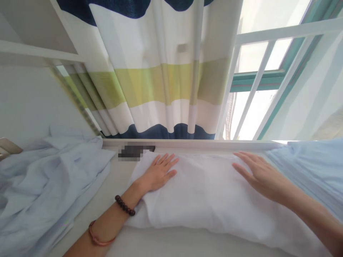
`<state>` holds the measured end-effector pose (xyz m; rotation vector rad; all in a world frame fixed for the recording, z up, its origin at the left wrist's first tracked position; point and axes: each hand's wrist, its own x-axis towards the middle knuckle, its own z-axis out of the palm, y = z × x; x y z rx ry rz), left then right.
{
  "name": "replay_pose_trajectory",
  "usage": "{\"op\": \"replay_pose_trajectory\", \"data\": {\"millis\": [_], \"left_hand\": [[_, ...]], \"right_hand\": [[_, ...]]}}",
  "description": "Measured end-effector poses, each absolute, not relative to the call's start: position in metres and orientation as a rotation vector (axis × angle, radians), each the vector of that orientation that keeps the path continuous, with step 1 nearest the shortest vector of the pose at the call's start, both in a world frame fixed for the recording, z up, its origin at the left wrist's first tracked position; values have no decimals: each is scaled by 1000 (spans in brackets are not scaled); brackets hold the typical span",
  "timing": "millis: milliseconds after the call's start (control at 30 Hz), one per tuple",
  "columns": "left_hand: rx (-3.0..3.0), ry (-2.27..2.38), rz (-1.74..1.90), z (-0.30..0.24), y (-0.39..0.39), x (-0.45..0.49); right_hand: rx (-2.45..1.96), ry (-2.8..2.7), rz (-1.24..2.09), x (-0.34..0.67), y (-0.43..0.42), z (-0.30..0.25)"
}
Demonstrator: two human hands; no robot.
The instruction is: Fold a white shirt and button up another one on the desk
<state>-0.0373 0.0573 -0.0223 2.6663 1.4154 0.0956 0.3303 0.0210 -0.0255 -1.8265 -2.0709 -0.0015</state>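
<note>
A folded white cloth garment (193, 200) lies spread across the pale surface in front of me; its exact kind is not clear. Palm down, my left hand (159, 173) rests on its left part with the fingers spread. A dark bead bracelet (124, 206) and a reddish bangle (99, 237) circle that wrist and forearm. Over the right part of the cloth is my right hand (258, 175), fingers stretched out and holding nothing. Whether its palm touches the cloth I cannot tell.
Crumpled pale-blue cloth (61, 178) is heaped at left, and light-blue folded cloth (313, 164) lies at right. A dark, partly blurred object (134, 151) sits by the back ledge (187, 143). Behind hang a striped curtain (160, 82) and white railings (254, 89) before a window.
</note>
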Motion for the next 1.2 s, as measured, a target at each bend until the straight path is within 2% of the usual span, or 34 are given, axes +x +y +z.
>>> {"op": "replay_pose_trajectory", "data": {"millis": [200, 367, 533, 700, 867, 967, 1100, 1200], "left_hand": [[2596, 1492, 51, -25, 34, -40], [2561, 1474, 57, -20, 17, -42], [2715, 1574, 293, -9, 31, -58], [2832, 1647, 395, -8, 44, -81], [2884, 1510, 425, -10, 48, -92], [2825, 1472, 388, 1, 52, -97], [2709, 1660, 365, 15, 63, -97], [2713, 1791, 322, 9, 74, -91]], "right_hand": [[-1794, -2251, 81, 299, -1, -64], [-1755, -2325, 228, 323, -9, -60], [-1776, -2210, -74, 363, 19, -41], [-1782, -2241, 37, 398, 31, -43], [-1794, -2172, -120, 398, 23, -32], [-1769, -2152, -104, 400, 22, -15], [-1722, -2069, -102, 395, 28, 0], [-1780, -2042, -184, 382, 38, -12]]}}
